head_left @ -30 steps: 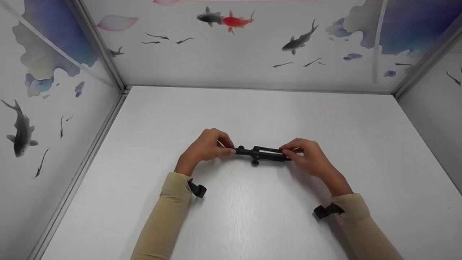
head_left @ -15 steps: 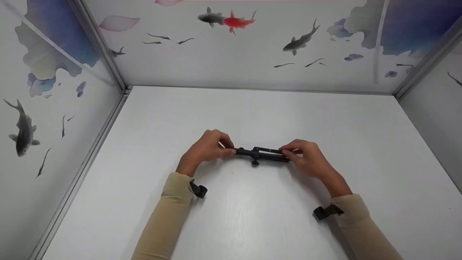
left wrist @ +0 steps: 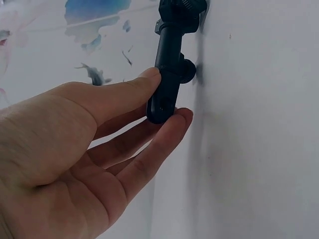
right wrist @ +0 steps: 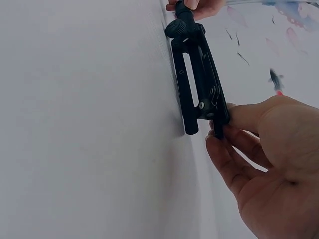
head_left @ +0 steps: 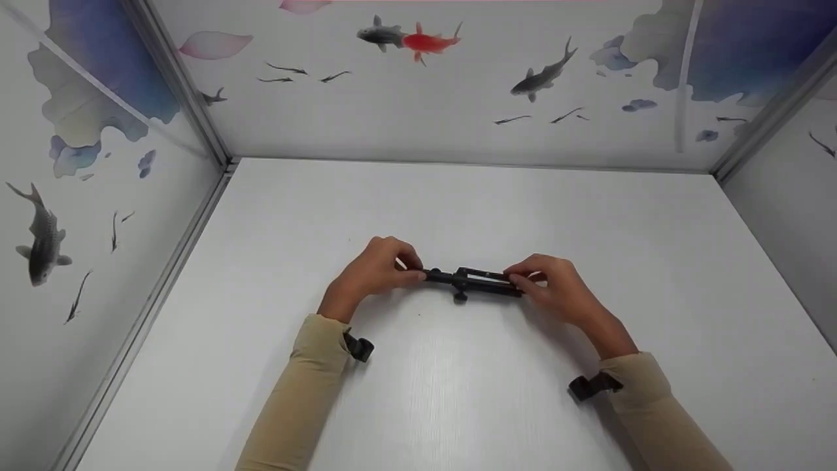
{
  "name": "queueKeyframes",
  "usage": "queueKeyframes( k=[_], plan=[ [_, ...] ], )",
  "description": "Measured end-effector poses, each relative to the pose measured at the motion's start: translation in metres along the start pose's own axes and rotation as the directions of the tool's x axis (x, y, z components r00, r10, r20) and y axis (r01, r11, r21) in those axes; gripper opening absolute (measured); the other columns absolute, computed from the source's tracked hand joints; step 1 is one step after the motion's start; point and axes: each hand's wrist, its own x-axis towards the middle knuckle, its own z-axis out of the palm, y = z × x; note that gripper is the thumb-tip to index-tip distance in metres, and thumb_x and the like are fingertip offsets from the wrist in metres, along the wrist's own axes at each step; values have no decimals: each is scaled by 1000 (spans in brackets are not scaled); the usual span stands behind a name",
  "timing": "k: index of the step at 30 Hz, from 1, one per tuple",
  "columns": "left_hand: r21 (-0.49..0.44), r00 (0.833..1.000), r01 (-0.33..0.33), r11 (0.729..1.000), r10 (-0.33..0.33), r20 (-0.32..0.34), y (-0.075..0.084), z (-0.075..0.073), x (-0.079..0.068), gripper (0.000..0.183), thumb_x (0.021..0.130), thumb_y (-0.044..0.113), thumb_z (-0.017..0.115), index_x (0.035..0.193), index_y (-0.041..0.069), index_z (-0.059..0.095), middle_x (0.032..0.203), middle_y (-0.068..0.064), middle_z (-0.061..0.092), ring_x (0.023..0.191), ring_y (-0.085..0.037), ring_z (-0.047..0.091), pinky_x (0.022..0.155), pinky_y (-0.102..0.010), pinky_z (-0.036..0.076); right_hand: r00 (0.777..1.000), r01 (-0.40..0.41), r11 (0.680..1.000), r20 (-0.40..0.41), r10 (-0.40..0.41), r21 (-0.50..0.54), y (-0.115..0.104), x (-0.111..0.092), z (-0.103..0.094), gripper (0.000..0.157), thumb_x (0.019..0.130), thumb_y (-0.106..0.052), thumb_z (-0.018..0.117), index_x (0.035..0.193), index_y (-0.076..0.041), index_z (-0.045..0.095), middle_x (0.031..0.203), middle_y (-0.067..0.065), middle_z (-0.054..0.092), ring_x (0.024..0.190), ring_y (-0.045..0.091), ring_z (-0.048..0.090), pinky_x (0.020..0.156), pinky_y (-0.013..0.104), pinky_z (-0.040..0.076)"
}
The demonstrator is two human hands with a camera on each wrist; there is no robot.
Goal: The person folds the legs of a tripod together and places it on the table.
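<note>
A small black folding tripod (head_left: 490, 286) lies nearly level just above the white table, its legs folded together and pointing right. My left hand (head_left: 379, 267) pinches the end of its centre column between thumb and fingers. At the other end, my right hand (head_left: 552, 282) pinches the tip of one leg. In the left wrist view, the rounded column end (left wrist: 162, 107) sits between thumb and fingertips, with a round knob (left wrist: 187, 71) beside it. The right wrist view shows a slim gap between a nearer leg (right wrist: 185, 94) and the others; the right fingers hold the far-side leg.
The white table (head_left: 418, 405) spreads around both hands. Walls printed with fish and lily leaves (head_left: 418, 118) enclose it at the back and sides. A black camera mount (head_left: 359, 347) is on the left cuff, another mount (head_left: 592, 386) on the right.
The tripod has turned slightly in the hands, and its near leg tip has shifted a little toward the person. Both hands keep their grip and stay almost in place.
</note>
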Motion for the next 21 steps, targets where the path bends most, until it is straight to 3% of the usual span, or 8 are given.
queueKeyframes(
  k=[12,21],
  plan=[
    [38,1000,1,999,-2,4,-1,0,3,14,99,22,81,109,12,83,108,-4,81,104,-19,71,94,-40,59,1000,27,1000,3,-27,2,0,2,0,18,102,-6,75,119,-7,82,113,4,82,105,22,78,91,41,67],
    [85,1000,-7,996,8,-2,7,-1,-3,36,107,29,72,132,4,73,126,-14,77,119,-29,74,103,-46,61,999,19,1000,27,-19,7,-3,3,-7,23,107,-15,70,127,-6,78,120,7,80,101,22,77,94,44,65]
  ],
)
